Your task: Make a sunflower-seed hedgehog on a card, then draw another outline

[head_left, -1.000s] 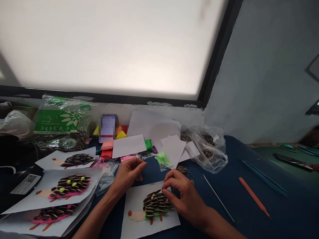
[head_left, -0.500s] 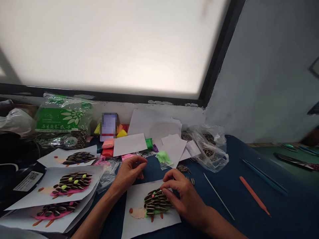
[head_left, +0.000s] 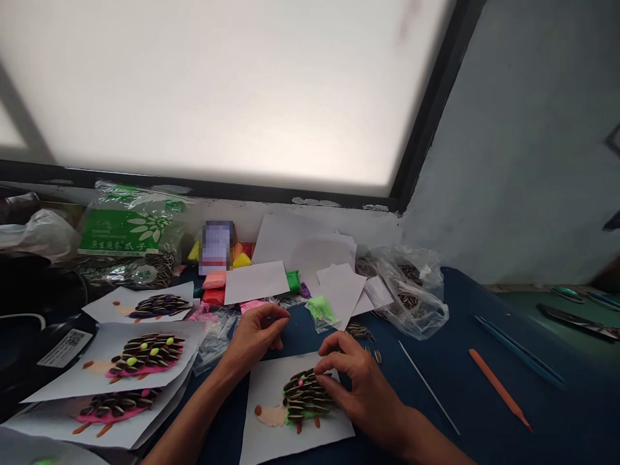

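Note:
A hedgehog picture lies on white paper in front of me. Its back is green clay covered with striped sunflower seeds, with a small pink clay dot among them; the snout is pale clay with a brown nose. My right hand is over the hedgehog's right side, thumb and forefinger tips close together at the seeds. Whatever they pinch is too small to name. Just beyond the paper's upper left edge, my left hand hovers with fingers curled and thumb against forefinger; anything inside is hidden.
Finished-looking hedgehog pictures are stacked at left. Behind stand a seed bag, colored clay packs, blank papers and a plastic bag of seeds. A metal rod, orange tool and blue tweezers lie at right.
The whole view has shifted slightly, moving things a little rightward and down. Both hands keep nearly the same pose over the same places.

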